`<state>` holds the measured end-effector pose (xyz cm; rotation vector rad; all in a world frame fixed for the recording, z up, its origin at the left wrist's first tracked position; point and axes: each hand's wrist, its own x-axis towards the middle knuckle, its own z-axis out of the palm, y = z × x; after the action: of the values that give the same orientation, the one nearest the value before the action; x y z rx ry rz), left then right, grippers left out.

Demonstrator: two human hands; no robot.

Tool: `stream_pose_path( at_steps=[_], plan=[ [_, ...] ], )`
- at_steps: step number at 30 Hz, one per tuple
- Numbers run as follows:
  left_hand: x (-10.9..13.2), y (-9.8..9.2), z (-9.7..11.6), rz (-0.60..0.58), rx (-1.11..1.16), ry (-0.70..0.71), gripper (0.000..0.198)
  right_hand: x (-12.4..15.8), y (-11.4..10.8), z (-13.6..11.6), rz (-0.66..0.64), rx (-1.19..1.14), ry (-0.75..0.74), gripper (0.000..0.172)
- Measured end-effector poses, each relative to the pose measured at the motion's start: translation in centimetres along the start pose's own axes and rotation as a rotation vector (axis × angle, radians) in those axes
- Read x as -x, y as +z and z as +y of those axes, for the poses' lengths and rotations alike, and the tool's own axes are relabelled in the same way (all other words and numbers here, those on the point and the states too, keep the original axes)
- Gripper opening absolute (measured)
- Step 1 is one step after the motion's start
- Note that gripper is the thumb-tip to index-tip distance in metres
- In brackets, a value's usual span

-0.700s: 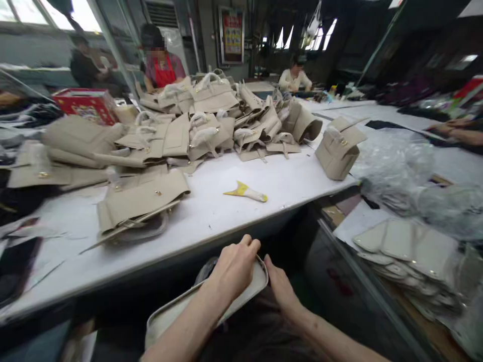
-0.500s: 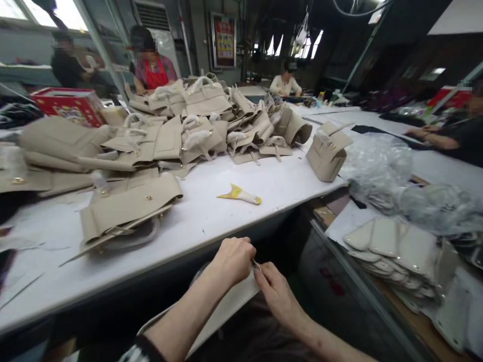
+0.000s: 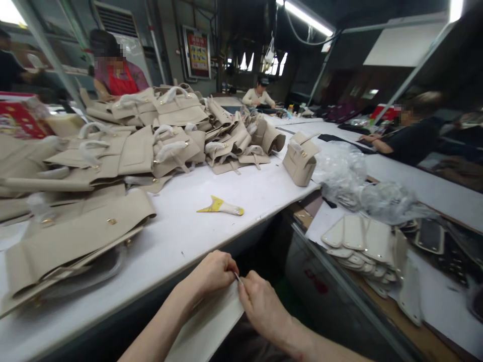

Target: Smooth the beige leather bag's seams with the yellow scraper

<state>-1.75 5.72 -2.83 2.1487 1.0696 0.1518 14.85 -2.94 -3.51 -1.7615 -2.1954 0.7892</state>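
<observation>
Two bare hands meet over the lap, just below the near edge of the counter (image 3: 166,251), working at one edge of a long, pale panel (image 3: 213,322). Fingers curled, the left hand (image 3: 214,271) pinches the panel's far end; the right hand (image 3: 262,301) grips the same rim just beside it, thumb pressed against it. A thin strip of the rim shows between the two sets of fingertips.

What has changed is chiefly the right hand: a moment ago it lay along the panel's corner with its fingers straighter, and now it has closed on the edge, close to the left. The panel is therefore held from both sides at that spot, and the effort seems to be concentrated there; the fingers hide exactly what is being pressed or pulled.

The yellow-and-white forked tool (image 3: 222,206) lies untouched on the counter, as before. Beyond it is a heap of beige handbags (image 3: 139,148), with one handbag (image 3: 300,160) standing apart near the counter's edge. To the right, more pale panels (image 3: 362,239) lie piled, near crumpled clear plastic (image 3: 339,163).
</observation>
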Motion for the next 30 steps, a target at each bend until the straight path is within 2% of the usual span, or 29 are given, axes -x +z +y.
stream_pose_path(
  at_steps=[3,6,9,13,15,17,22,24,26,28,30],
  plan=[
    [-0.4,0.1,-0.7,-0.037,0.073,-0.039,0.034,-0.3,0.0,-0.6,-0.046,0.193,0.016,0.036],
    [-0.9,0.3,-1.5,-0.058,0.092,-0.012,0.035,-0.6,0.4,-1.0,-0.035,0.317,0.001,0.034],
    [-1.2,0.2,-1.7,-0.102,0.138,0.013,0.036,-0.6,0.6,-1.2,-0.030,0.404,-0.064,0.031],
    [-1.2,0.1,-1.7,-0.154,0.169,0.007,0.035,-0.4,0.2,-1.1,-0.106,0.431,-0.145,0.025],
    [-1.1,0.2,-1.6,-0.150,0.193,0.012,0.033,-0.3,-0.4,-0.6,-0.095,0.302,-0.109,0.030],
    [-1.0,0.4,-1.7,-0.128,0.215,0.014,0.030,-0.6,-1.0,0.0,-0.099,0.047,-0.018,0.039],
    [-1.1,0.5,-1.8,-0.110,0.220,0.004,0.026,-2.0,-1.4,1.9,-0.223,-0.584,0.347,0.040],
    [-1.0,0.4,-1.7,-0.114,0.218,0.005,0.026,-2.5,-1.1,2.6,-0.284,-0.855,0.431,0.038],
    [-0.9,0.3,-1.7,-0.112,0.219,0.012,0.027,-2.8,-0.6,3.0,-0.355,-1.093,0.499,0.047],
    [-0.8,0.2,-1.7,-0.102,0.214,0.023,0.028,-2.8,-0.1,3.2,-0.381,-1.184,0.520,0.056],
    [-0.8,0.3,-1.8,-0.080,0.198,0.034,0.028,-2.7,0.3,3.0,-0.331,-1.033,0.467,0.052]
  ],
)
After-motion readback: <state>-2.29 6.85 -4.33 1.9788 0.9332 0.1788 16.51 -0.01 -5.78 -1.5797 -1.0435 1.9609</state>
